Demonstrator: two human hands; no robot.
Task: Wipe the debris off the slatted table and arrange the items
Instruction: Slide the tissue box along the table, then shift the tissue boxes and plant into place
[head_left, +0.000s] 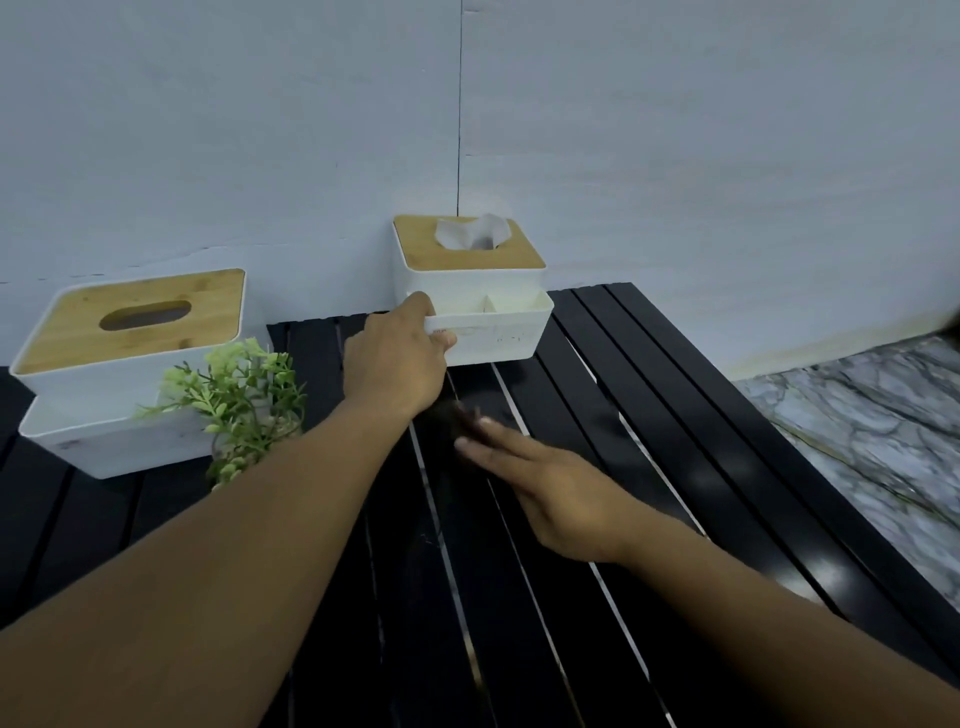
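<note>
Left hand (397, 358) is gripping the far tissue box (470, 291); right hand (550, 488) is lying flat, fingers open, on the table (675, 415). Plant (234, 405) and second box (130, 364) are sitting left.

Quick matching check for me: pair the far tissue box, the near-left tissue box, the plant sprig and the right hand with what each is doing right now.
1. far tissue box
2. near-left tissue box
3. plant sprig
4. right hand

A. flat on the slats
B. empty slot
C. gripped by the left hand
D. lying against a box front

Pairs: 1-C, 2-B, 3-D, 4-A
</note>
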